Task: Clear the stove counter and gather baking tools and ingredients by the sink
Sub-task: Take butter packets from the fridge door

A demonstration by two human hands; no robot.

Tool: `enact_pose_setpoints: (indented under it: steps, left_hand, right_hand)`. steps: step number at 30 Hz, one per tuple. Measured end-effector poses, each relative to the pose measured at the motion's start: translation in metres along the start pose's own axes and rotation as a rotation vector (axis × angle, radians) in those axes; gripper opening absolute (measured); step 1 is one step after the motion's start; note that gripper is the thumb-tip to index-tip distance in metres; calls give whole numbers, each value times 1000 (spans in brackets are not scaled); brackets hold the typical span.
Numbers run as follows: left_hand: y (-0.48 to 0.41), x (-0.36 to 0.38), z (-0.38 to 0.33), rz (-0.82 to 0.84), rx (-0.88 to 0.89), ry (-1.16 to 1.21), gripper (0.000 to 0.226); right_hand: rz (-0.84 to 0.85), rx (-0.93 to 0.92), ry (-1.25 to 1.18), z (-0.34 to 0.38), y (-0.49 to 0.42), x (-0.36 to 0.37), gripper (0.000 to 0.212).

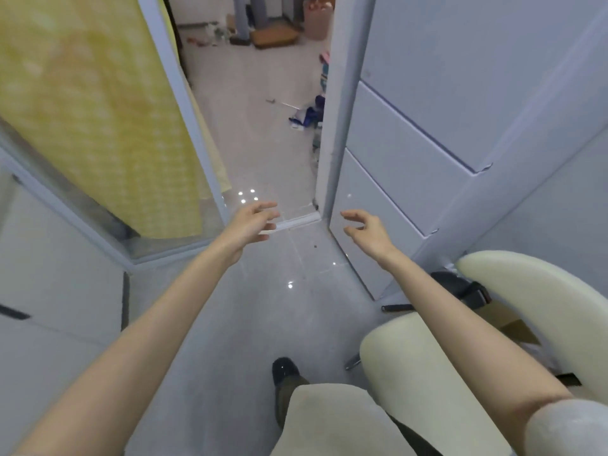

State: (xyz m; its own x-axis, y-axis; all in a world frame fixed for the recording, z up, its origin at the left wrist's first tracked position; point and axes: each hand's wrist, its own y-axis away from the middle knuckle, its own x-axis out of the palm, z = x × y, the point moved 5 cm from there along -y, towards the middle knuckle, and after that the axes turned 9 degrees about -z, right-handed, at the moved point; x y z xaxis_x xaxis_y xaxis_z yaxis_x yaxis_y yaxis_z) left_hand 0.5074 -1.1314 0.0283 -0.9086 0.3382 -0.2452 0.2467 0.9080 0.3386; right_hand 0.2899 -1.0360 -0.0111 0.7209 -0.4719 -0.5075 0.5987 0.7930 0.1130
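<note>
No stove, counter, sink, baking tool or ingredient shows in the head view. Both my arms reach forward over a glossy grey tiled floor (pixel 263 311) toward a doorway. My left hand (pixel 251 222) is held out at the door threshold with its fingers apart and nothing in it. My right hand (pixel 365 230) hovers beside it, just in front of a white cabinet, fingers spread and loosely curled, also holding nothing. The two hands are about a hand's width apart.
A glass door with a yellow checked curtain (pixel 98 110) stands open at left. White drawers (pixel 394 179) line the right. A cream chair (pixel 460 373) sits at lower right. Beyond the threshold (pixel 296 222), clutter lies on the floor, including blue items (pixel 309 115) and a tan cushion (pixel 274 37).
</note>
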Motion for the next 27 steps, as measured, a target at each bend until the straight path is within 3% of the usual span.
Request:
enact_pose_setpoints:
  steps: [14,27]
  left_hand:
    - [-224,60,-122,330,110,-51,40]
    - [-384,83,-223,611,328,-116,49]
  right_hand:
    - [-343,167,-8,44,-171,-10,37]
    - [-725,256,65,112,-251,21,41]
